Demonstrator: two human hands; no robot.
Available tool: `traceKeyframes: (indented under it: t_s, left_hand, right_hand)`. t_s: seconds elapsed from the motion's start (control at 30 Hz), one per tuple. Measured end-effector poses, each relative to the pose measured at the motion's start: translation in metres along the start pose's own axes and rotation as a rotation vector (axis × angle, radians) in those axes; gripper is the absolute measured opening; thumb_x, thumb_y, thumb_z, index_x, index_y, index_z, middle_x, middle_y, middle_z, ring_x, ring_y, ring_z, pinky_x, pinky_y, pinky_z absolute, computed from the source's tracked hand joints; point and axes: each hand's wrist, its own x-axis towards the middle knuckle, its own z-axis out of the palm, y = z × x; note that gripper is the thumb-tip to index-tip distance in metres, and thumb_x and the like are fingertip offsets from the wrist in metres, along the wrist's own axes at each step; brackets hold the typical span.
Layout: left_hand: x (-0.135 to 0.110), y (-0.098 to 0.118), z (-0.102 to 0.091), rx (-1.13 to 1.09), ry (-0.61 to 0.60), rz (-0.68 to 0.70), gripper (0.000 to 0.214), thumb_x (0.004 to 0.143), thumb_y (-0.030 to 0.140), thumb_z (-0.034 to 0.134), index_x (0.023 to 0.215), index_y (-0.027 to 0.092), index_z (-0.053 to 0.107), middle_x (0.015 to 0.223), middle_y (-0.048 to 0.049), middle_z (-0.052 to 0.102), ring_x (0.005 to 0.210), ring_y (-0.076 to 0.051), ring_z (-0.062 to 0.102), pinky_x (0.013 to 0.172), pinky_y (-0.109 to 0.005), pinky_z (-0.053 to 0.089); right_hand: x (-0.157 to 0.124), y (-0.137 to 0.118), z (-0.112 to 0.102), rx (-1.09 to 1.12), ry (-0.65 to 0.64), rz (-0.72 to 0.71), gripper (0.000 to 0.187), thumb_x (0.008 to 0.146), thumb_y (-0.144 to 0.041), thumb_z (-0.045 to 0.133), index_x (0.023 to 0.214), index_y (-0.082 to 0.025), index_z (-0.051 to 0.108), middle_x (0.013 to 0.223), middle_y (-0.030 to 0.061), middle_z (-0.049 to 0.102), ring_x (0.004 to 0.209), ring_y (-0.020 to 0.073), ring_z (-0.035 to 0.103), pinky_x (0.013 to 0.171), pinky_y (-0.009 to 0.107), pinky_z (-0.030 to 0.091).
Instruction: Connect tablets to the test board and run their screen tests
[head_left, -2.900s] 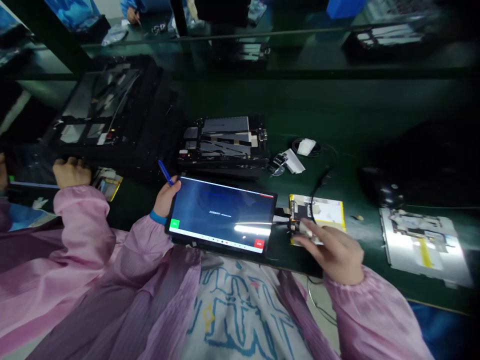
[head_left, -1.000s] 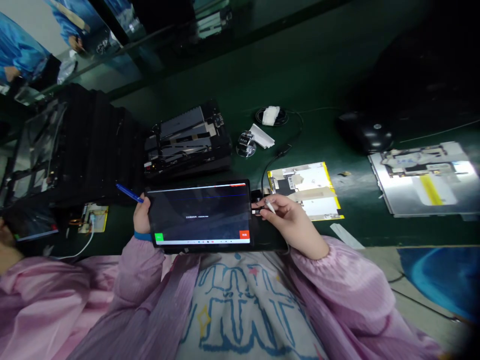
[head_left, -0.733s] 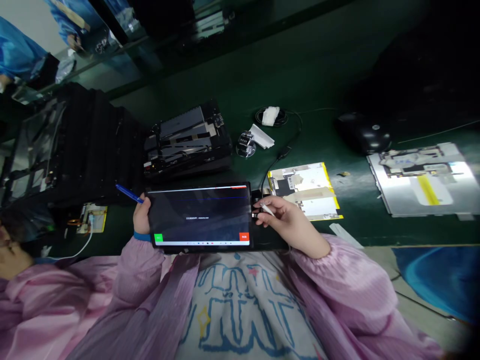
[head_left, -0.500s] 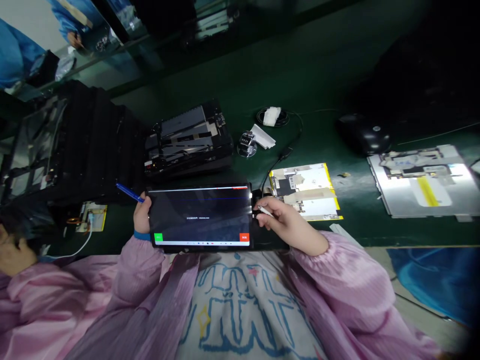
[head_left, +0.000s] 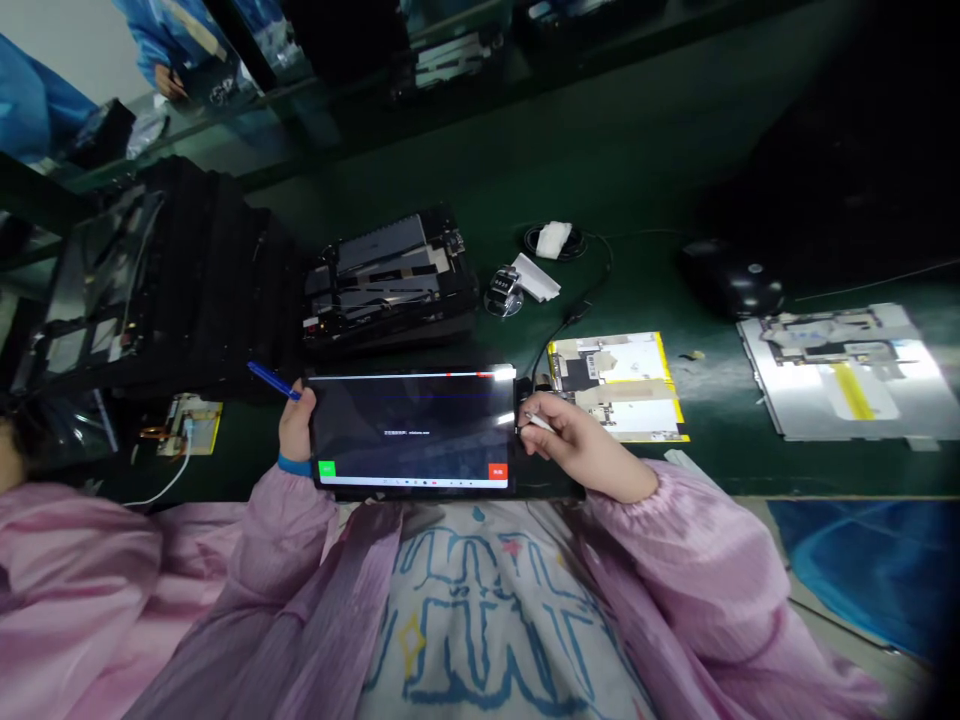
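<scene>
My left hand [head_left: 298, 425] is closed on the left edge of a black tablet [head_left: 412, 410]. A blue pen [head_left: 271, 380] sticks out from the same hand, past the thumb. The tablet's lit screen is dark, with a green box at lower left and a red one at lower right. At the tablet's right edge, my right hand [head_left: 559, 435] pinches a thin white stick-like piece [head_left: 538, 421]; its kind I cannot make out. A black cable [head_left: 551, 340] runs down close behind those fingers, and where it ends is hidden.
Black tablet bodies stand in a stack [head_left: 187, 270] at left, with opened units [head_left: 390, 275] behind the tablet. A tally counter [head_left: 502, 288], a coiled cable [head_left: 574, 245], a board with batteries [head_left: 649, 385], a metal panel [head_left: 847, 375] and a mouse [head_left: 727, 275] lie around. A co-worker's pink sleeve [head_left: 75, 560] is at left.
The tablet and both hands appear slightly further right as the view shifts. My right fingers have drawn closer together by the tablet's edge. The co-worker's hand at left has mostly left the view.
</scene>
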Motion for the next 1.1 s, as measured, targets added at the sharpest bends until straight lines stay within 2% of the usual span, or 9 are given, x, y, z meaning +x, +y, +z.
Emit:
traceKeyframes:
  t_s: [0.1,0.23,0.37,0.47,0.57,0.67,0.77,0.87,1.1]
  left_hand:
    - [0.001,-0.003,-0.003,-0.014,-0.027,0.001,0.048,0.051,0.045,0.082,0.088,0.019,0.066,0.074,0.0020,0.070,0.072,-0.018,0.068,0.067,-0.025,0.056]
    - [0.002,-0.005,-0.005,0.003,-0.136,0.005,0.051,0.048,0.052,0.081,0.083,0.019,0.066,0.072,0.0006,0.069,0.076,-0.021,0.068,0.064,-0.027,0.056]
    - [0.000,-0.004,-0.003,0.007,-0.127,-0.012,0.049,0.054,0.051,0.079,0.086,0.016,0.064,0.072,-0.0017,0.069,0.082,-0.023,0.068,0.066,-0.027,0.055]
    - [-0.002,-0.004,-0.002,0.022,-0.100,-0.032,0.043,0.065,0.047,0.075,0.092,0.016,0.064,0.074,-0.0023,0.070,0.083,-0.021,0.068,0.069,-0.027,0.055]
    - [-0.003,-0.004,-0.003,0.030,-0.117,-0.062,0.042,0.069,0.045,0.072,0.097,0.015,0.063,0.076,-0.0030,0.070,0.082,-0.021,0.068,0.071,-0.027,0.054]
    - [-0.003,-0.004,-0.003,0.027,-0.108,-0.095,0.042,0.069,0.044,0.073,0.098,0.015,0.063,0.075,-0.0023,0.069,0.080,-0.020,0.068,0.070,-0.026,0.053]
    - [-0.003,-0.002,-0.002,0.015,-0.110,-0.111,0.039,0.069,0.044,0.073,0.094,0.016,0.063,0.072,-0.0006,0.068,0.075,-0.018,0.067,0.067,-0.024,0.051]
    - [-0.004,-0.001,-0.001,-0.018,-0.132,-0.137,0.038,0.065,0.042,0.075,0.091,0.016,0.063,0.069,0.0006,0.067,0.068,-0.016,0.066,0.061,-0.023,0.049]
    - [-0.001,-0.005,-0.004,-0.054,-0.202,-0.138,0.036,0.061,0.038,0.078,0.085,0.016,0.064,0.066,0.0016,0.063,0.059,-0.012,0.060,0.057,-0.023,0.046]
  right_hand:
    - [-0.002,0.000,0.000,0.008,0.002,0.021,0.021,0.090,-0.040,0.049,0.084,-0.021,0.045,0.061,-0.0037,0.050,0.053,0.0095,0.044,0.051,0.023,0.036]
    - [-0.005,-0.002,0.002,-0.013,0.028,0.041,0.026,0.089,-0.046,0.050,0.086,-0.021,0.046,0.061,-0.0036,0.052,0.051,0.0096,0.047,0.050,0.023,0.039]
    - [-0.007,-0.005,0.005,-0.121,0.077,0.018,0.026,0.091,-0.047,0.045,0.088,-0.021,0.046,0.063,-0.0030,0.053,0.051,0.0097,0.050,0.051,0.023,0.042]
    - [-0.010,-0.008,0.004,-0.330,0.080,0.012,0.024,0.092,-0.044,0.044,0.094,-0.021,0.050,0.066,-0.0012,0.058,0.050,0.0105,0.053,0.049,0.024,0.044]
    - [-0.014,-0.010,0.001,-0.593,0.134,-0.077,0.026,0.088,-0.044,0.051,0.098,-0.020,0.057,0.078,0.0042,0.067,0.059,0.0144,0.062,0.052,0.026,0.048]
    - [-0.015,-0.009,-0.002,-0.774,0.166,-0.239,0.026,0.091,-0.041,0.048,0.097,-0.020,0.062,0.088,0.0069,0.072,0.071,0.0183,0.069,0.061,0.029,0.054]
    - [-0.014,-0.009,-0.005,-0.933,0.129,-0.354,0.026,0.093,-0.038,0.046,0.096,-0.019,0.063,0.085,0.0058,0.072,0.070,0.0189,0.069,0.063,0.030,0.054]
    - [-0.012,-0.010,-0.006,-1.104,0.098,-0.443,0.025,0.094,-0.034,0.044,0.094,-0.016,0.063,0.079,0.0062,0.071,0.062,0.0185,0.067,0.057,0.029,0.051]
    - [-0.008,-0.013,-0.010,-1.245,-0.042,-0.483,0.029,0.097,-0.036,0.038,0.094,-0.016,0.060,0.082,0.0078,0.071,0.060,0.0178,0.065,0.054,0.028,0.046]
